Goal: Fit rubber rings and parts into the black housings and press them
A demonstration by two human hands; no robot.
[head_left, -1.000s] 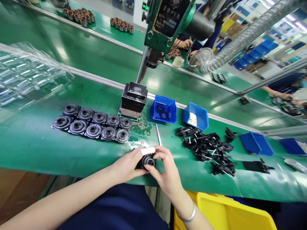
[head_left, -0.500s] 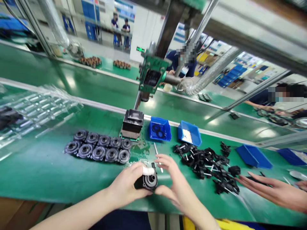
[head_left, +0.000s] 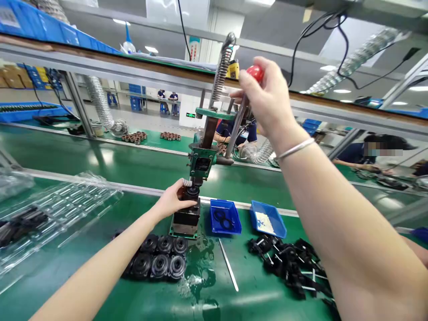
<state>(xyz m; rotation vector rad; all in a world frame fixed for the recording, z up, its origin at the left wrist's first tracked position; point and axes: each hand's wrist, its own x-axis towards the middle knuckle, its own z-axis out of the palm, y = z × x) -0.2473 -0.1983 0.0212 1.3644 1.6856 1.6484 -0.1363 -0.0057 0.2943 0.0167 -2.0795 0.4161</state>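
Plainly, one press (head_left: 203,161), right hand (head_left: 269,99) on one knob (head_left: 255,72)

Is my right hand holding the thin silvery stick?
No, your right hand is on the red knob, and the silvery stick lies on the green bench.

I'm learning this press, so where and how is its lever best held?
Probably by the red knob, coming from the near right, as the right hand does. The lever slants up toward the right, and the knob's round shape at its upper end should sit better in the fingers than the bare rod.
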